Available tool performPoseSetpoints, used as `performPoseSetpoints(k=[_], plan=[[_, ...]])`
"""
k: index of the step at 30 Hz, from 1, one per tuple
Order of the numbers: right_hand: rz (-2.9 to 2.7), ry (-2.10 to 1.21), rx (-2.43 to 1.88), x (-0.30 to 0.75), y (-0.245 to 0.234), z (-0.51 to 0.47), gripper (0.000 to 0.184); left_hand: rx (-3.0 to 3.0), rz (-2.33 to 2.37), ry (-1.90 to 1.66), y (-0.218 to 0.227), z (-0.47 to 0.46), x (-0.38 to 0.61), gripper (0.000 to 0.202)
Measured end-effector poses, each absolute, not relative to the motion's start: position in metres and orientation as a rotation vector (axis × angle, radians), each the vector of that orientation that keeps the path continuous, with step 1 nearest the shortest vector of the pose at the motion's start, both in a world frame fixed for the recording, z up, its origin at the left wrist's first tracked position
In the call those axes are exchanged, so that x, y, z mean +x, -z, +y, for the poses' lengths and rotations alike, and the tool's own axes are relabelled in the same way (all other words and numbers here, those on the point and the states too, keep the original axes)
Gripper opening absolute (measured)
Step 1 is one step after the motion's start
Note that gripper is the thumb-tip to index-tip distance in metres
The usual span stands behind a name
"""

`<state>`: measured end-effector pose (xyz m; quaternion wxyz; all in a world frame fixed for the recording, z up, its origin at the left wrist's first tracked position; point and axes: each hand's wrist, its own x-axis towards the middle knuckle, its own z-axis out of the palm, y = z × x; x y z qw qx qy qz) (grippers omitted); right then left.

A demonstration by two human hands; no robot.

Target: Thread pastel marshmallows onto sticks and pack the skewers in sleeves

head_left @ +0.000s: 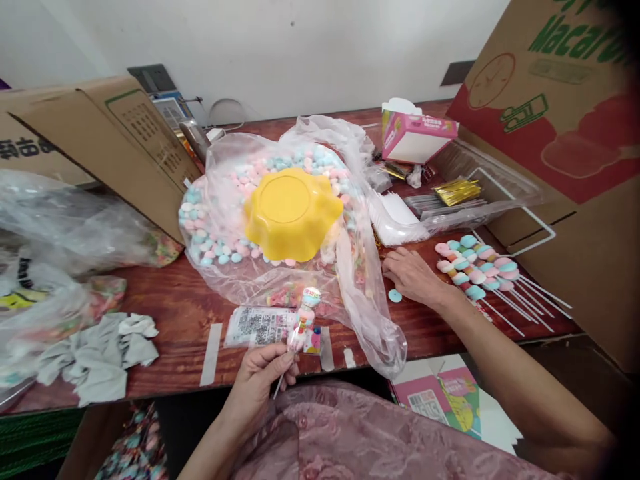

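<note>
My left hand (260,380) pinches the stick of a candy skewer (303,320) threaded with pastel sweets, held upright near the table's front edge. My right hand (413,275) rests palm down on the wooden table (170,313), fingers together, beside a loose blue sweet (395,296). Just right of that hand lies a row of finished candy skewers (477,267) on white sticks. A yellow wavy bowl (291,213) sits upside down on a clear plastic bag of pink, blue and white sweets (225,220).
Cardboard boxes stand at the left (125,147) and right (565,133). A pink carton (413,137), gold twist ties (457,191) and clear sleeves (395,217) lie at the back right. Plastic bags (55,227) and grey cloth (100,357) fill the left.
</note>
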<state>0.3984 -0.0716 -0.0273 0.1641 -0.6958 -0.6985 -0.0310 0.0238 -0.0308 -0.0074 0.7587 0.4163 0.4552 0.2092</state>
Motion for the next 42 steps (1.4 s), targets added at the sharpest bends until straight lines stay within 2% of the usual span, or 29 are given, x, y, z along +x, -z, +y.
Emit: performPoseSetpoints(k=[9,12,16,19,24,28,30,35,38,40,42], plan=[[-1.476,0.278,-1.817,0.388,0.006,-0.094,0.011,0.652,0.888,-0.511,-0.008,-0.014,0.023,0.032],[-1.611,0.324,-1.647,0.351,-0.013,-0.088,0.01,0.608,0.734,-0.539,-0.022,-0.013,0.04,0.027],[-1.963,0.388,-1.291,0.286,-0.029,-0.072,0.025,0.548,0.562,-0.514,-0.035,-0.014,0.059,0.026],[-2.087,0.417,-1.158,0.249,-0.027,-0.062,0.026,0.531,0.536,-0.513,-0.033,-0.014,0.058,0.028],[-1.979,0.197,-1.247,0.229,-0.004,-0.049,0.028,0.551,0.652,-0.57,-0.016,-0.012,0.032,0.033],[-1.687,-0.135,-1.365,0.217,0.011,-0.04,0.016,0.548,0.699,-0.727,-0.006,-0.006,0.018,0.032],[-1.687,-0.089,-1.345,0.207,0.011,-0.039,0.015,0.567,0.673,-0.766,-0.005,-0.004,0.016,0.031],[-1.958,0.232,-1.028,0.191,0.001,-0.04,0.031,0.587,0.649,-0.657,-0.006,-0.003,0.016,0.034],[-1.923,0.15,-1.009,0.192,0.0,-0.041,0.027,0.632,0.675,-0.649,-0.005,-0.004,0.016,0.035],[-1.805,0.002,-1.129,0.197,0.001,-0.042,0.02,0.639,0.688,-0.687,-0.005,-0.004,0.016,0.036],[-1.695,-0.012,-1.268,0.204,0.0,-0.043,0.017,0.636,0.707,-0.737,-0.004,-0.002,0.017,0.036]])
